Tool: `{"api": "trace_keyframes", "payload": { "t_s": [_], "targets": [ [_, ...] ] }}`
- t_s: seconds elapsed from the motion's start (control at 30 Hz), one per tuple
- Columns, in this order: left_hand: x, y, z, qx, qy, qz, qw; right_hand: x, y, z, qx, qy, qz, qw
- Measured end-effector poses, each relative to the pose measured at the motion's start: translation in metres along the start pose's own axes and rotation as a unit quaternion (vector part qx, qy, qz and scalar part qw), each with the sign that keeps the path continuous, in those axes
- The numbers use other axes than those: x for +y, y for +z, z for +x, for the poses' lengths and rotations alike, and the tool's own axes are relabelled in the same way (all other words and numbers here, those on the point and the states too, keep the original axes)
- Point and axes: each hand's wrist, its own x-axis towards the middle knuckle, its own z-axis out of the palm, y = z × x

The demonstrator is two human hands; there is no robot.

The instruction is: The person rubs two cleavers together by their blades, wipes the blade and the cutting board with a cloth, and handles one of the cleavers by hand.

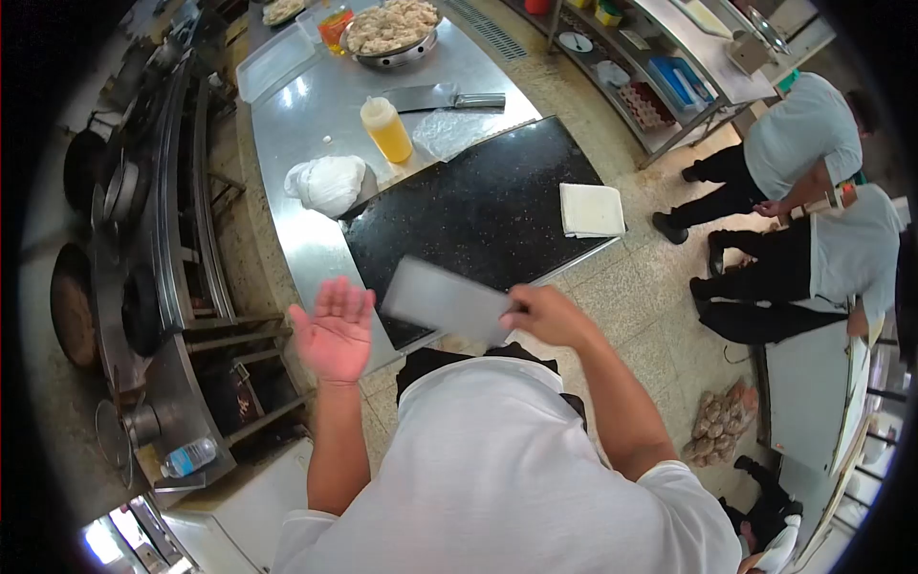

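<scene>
My right hand (552, 316) grips a cleaver (445, 298) by its handle. Its broad, slightly blurred blade points left above the near edge of a black speckled slab (478, 215). To the left of the blade, my left hand (335, 335) is raised with its palm showing, fingers stretched out and nothing in it. On the slab's right end lies a folded white cloth (591, 210). Past the slab stand a squeeze bottle (386, 134) of yellow liquid and a white bundle (327, 185). Another wide-bladed knife (421, 98) lies behind the bottle, beside crumpled clear plastic (448, 134).
A steel table (287, 124) carries the slab, a large pan (394, 57) heaped with pale food and a clear plastic tray (277, 69). Stoves with pans (72, 306) line the left. Two people (803, 124) stand at right, near a bag of round items (719, 421) on the floor.
</scene>
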Motion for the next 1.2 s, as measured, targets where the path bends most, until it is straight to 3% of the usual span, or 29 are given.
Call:
{"api": "trace_keyframes", "payload": {
  "t_s": [0.1,0.13,0.17,0.23,0.27,0.3,0.43,0.53,0.7,0.77,0.8,0.87,0.9,0.97,1.03,1.1,1.13,1.2],
  "targets": [
    [0.008,-0.003,-0.010,0.051,0.051,0.058,0.996,0.036,-0.048,-0.006,0.218,-0.006,-0.023,0.976],
    [0.000,0.011,-0.011,0.199,0.059,0.164,0.964,0.054,-0.067,0.000,0.269,0.029,-0.069,0.960],
    [-0.005,0.013,-0.015,0.202,0.072,0.165,0.963,0.043,-0.083,0.003,0.331,0.023,-0.086,0.940],
    [-0.016,0.012,-0.022,0.239,-0.024,0.223,0.945,0.075,-0.104,0.031,0.438,0.004,-0.062,0.897],
    [-0.029,0.027,-0.022,0.306,-0.013,0.262,0.915,0.077,-0.111,0.042,0.469,0.006,-0.067,0.880],
    [-0.036,0.029,-0.026,0.306,-0.008,0.264,0.915,0.079,-0.114,0.048,0.501,0.010,-0.071,0.863],
    [-0.048,0.027,-0.046,0.300,-0.017,0.297,0.906,0.096,-0.106,0.063,0.429,0.092,-0.159,0.885],
    [-0.048,0.027,-0.052,0.306,-0.021,0.317,0.898,0.098,-0.107,0.058,0.324,-0.001,-0.210,0.923],
    [-0.046,0.019,-0.065,0.326,-0.035,0.359,0.874,0.094,-0.124,0.032,0.362,-0.076,-0.162,0.915],
    [-0.044,0.011,-0.074,0.319,-0.032,0.342,0.883,0.091,-0.121,0.012,0.361,-0.044,0.166,0.917],
    [-0.044,0.008,-0.075,0.322,-0.027,0.342,0.883,0.091,-0.113,0.005,0.357,-0.047,0.167,0.918],
    [-0.045,0.003,-0.077,0.323,-0.047,0.339,0.882,0.091,-0.094,-0.007,0.371,-0.022,0.306,0.877],
    [-0.047,0.001,-0.075,0.327,-0.042,0.339,0.881,0.100,-0.084,-0.006,0.365,-0.024,0.307,0.878],
    [-0.055,-0.004,-0.069,0.343,-0.076,0.327,0.877,0.127,-0.065,-0.001,0.333,0.223,0.141,0.905],
    [-0.063,-0.004,-0.060,0.332,-0.084,0.342,0.875,0.126,-0.060,0.001,0.343,0.240,0.181,0.890],
    [-0.073,0.002,-0.050,0.305,-0.181,0.385,0.852,0.131,-0.059,0.010,0.349,0.267,0.223,0.870],
    [-0.078,0.001,-0.049,0.309,-0.185,0.385,0.850,0.139,-0.063,0.017,0.366,0.234,0.235,0.870],
    [-0.084,-0.003,-0.039,0.210,-0.231,0.457,0.833,0.135,-0.072,0.026,0.397,0.181,0.246,0.866]
  ]
}}
